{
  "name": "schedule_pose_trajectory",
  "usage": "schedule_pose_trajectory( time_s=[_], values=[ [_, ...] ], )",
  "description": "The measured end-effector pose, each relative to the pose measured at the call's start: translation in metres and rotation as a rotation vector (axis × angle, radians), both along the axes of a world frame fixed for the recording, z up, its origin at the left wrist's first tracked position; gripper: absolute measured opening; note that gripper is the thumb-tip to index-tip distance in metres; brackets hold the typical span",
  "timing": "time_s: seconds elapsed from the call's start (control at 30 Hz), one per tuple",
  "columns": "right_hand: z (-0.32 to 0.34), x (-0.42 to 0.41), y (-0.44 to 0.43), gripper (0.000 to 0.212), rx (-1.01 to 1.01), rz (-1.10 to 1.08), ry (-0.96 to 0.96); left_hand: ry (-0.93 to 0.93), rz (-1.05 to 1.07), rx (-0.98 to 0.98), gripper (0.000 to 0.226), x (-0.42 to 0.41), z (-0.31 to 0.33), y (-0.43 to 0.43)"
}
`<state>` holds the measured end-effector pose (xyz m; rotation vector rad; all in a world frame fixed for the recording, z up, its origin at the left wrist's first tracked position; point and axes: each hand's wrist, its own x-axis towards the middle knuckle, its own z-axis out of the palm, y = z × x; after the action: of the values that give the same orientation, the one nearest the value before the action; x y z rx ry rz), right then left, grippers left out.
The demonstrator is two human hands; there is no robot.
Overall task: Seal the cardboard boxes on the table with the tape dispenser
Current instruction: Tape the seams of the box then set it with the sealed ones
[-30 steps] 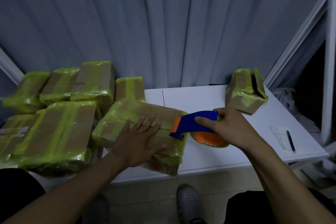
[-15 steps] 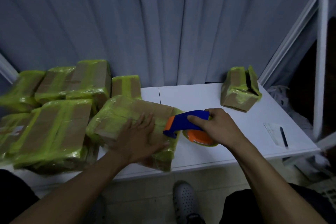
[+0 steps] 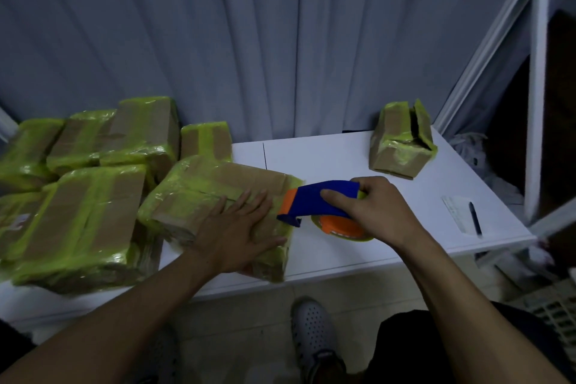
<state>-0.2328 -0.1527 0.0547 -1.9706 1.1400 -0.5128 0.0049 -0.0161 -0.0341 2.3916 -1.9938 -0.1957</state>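
While the left hand (image 3: 237, 231) lies flat with straight fingers on the box (image 3: 218, 196), the right hand (image 3: 371, 212) grips the tape dispenser (image 3: 321, 206).

We could read no words or numbers anywhere. A small label (image 3: 18, 221) on a taped box (image 3: 15, 206) at the far left showed reddish marks, too blurred to make out. The paper slip (image 3: 455, 210) on the bench (image 3: 327, 165) carried faint print we could not read. Pale marks on the tape dispenser (image 3: 324, 201) hub were equally illegible.
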Motion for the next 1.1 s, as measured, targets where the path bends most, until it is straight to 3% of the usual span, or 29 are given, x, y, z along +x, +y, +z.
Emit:
schedule_pose_trajectory(
  time_s=[0.27,0.37,0.5,0.7,0.87,0.97,1.1],
  values=[
    [-0.018,-0.024,-0.003,0.034,0.054,0.000,0.016,-0.016,0.042,0.025,0.101,-0.007,0.004,-0.002],
    [-0.022,-0.024,-0.005,0.034,0.100,0.004,0.000,0.072,0.069,0.027,0.106,-0.017,0.011,-0.004],
    [-0.025,-0.027,-0.013,0.041,0.151,0.043,0.000,0.099,-0.021,-0.063,0.096,-0.026,0.008,-0.013],
    [-0.031,-0.029,-0.020,0.034,0.177,0.095,0.113,0.042,-0.050,-0.094,0.085,-0.032,-0.006,-0.014],
    [-0.030,-0.020,-0.019,0.066,0.206,0.151,0.222,0.000,-0.060,-0.070,0.082,-0.033,-0.007,-0.013],
    [-0.035,-0.015,-0.014,0.066,0.213,0.157,0.283,0.009,-0.057,-0.050,0.079,-0.032,-0.007,-0.015],
    [-0.029,-0.022,-0.020,0.062,0.256,0.139,0.206,0.000,-0.051,-0.043,0.079,-0.033,-0.006,-0.015]
  ],
)
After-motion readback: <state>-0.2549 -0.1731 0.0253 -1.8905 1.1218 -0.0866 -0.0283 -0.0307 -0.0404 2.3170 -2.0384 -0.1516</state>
